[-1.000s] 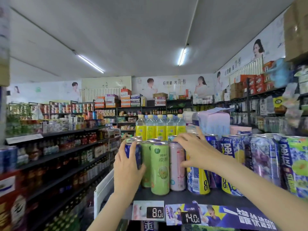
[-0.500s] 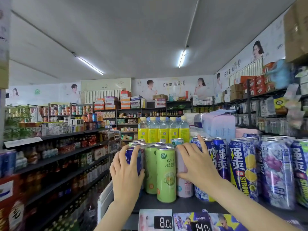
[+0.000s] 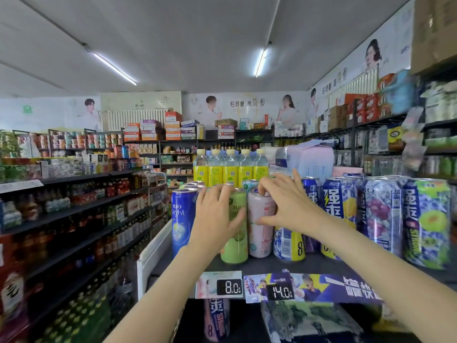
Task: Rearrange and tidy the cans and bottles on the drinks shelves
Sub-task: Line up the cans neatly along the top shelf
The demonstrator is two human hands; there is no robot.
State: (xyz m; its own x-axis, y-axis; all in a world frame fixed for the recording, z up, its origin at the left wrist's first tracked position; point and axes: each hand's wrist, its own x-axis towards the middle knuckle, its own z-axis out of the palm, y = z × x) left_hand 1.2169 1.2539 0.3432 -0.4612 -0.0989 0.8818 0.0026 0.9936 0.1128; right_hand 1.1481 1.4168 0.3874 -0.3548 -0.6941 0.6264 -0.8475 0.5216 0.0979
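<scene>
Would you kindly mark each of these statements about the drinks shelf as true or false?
1. The left hand grips the green can. True.
2. The right hand holds a yellow-labelled bottle. False: it grips the pink can; the bottles stand behind, untouched.
3. The blue can stands left of the green can. True.
4. The price tag under the green can reads 14.0. False: it reads 8.0.
</scene>
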